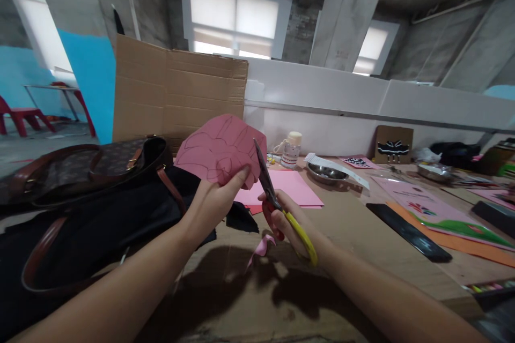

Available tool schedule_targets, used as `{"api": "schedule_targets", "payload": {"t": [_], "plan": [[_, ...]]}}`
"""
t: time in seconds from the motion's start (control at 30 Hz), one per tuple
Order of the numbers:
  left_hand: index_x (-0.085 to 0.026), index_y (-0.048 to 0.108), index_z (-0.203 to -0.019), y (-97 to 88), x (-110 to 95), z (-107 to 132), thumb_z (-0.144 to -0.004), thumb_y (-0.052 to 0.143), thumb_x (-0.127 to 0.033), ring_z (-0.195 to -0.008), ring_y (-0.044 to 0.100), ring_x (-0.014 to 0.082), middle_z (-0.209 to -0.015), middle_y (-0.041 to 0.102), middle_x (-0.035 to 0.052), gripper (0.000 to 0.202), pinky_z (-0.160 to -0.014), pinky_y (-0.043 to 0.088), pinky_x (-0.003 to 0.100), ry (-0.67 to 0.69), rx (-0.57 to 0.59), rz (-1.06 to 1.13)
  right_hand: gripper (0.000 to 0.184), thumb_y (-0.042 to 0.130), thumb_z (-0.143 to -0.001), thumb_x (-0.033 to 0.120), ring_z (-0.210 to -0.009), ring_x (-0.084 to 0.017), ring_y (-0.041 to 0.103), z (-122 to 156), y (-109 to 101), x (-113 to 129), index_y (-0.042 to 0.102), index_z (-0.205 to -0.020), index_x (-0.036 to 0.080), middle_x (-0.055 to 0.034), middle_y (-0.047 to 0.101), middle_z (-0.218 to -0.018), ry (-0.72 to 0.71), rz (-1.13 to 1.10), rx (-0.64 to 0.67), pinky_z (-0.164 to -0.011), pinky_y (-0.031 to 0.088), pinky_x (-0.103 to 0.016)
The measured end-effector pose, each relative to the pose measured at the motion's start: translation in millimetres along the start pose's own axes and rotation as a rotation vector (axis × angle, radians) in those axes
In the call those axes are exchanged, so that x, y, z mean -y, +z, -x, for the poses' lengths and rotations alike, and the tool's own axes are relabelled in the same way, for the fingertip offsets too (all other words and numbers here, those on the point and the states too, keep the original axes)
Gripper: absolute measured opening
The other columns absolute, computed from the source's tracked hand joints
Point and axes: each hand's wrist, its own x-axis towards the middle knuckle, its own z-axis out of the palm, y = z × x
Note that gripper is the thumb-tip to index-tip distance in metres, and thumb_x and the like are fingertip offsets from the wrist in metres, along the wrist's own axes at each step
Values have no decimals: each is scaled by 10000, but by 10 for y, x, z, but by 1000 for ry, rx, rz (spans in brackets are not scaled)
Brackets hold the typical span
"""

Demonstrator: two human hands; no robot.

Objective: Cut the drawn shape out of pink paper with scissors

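My left hand [215, 198] pinches a pink paper cut-out [219, 153] with drawn pencil lines, holding it up above the table. My right hand [292, 225] grips scissors [277, 206] with red and yellow handles, and their blades reach up into the paper's right edge. A thin pink paper strip [259, 249] dangles below the scissors.
A brown handbag [80, 171] on dark cloth lies at the left. A cardboard sheet [177, 91] stands behind. On the wooden table [354, 236] are a pink sheet [292, 187], a small bottle [291, 150], metal bowl [325, 172], black ruler [408, 231] and coloured craft paper [438, 214].
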Motion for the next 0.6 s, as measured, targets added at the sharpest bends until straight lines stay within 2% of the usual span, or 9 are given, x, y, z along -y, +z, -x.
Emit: {"api": "schedule_targets", "payload": {"t": [0.17,0.27,0.4,0.6], "plan": [[-230,653,-749,-20,-12,-6,-933,526,-433,-895,672,233,-813,730,22,302,-980,493,360,27,26,-56,598,564,-859,721,-525,-66,471,-4,10,11,483,-1167,215,16,448,-874,22,-52,29,-445,378,-212],[-232,642,-740,-20,13,-4,-951,511,-436,-859,672,227,-784,713,12,322,-979,484,359,51,38,-68,566,567,-871,702,-485,-53,471,-2,17,34,468,-1150,220,22,459,-878,28,-77,44,-431,383,-213],[-246,672,-779,-17,60,2,-942,530,-465,-923,668,246,-819,723,19,307,-1008,473,375,42,-9,-104,554,571,-872,697,-488,-49,448,4,16,45,472,-1131,218,32,432,-863,34,-50,28,-437,414,-218],[-236,666,-805,-12,74,7,-932,549,-462,-988,664,258,-902,740,40,284,-1041,459,384,36,0,-98,562,522,-904,692,-529,-71,448,-1,-9,6,487,-1180,204,20,446,-842,-18,-12,46,-446,391,-209]]}}
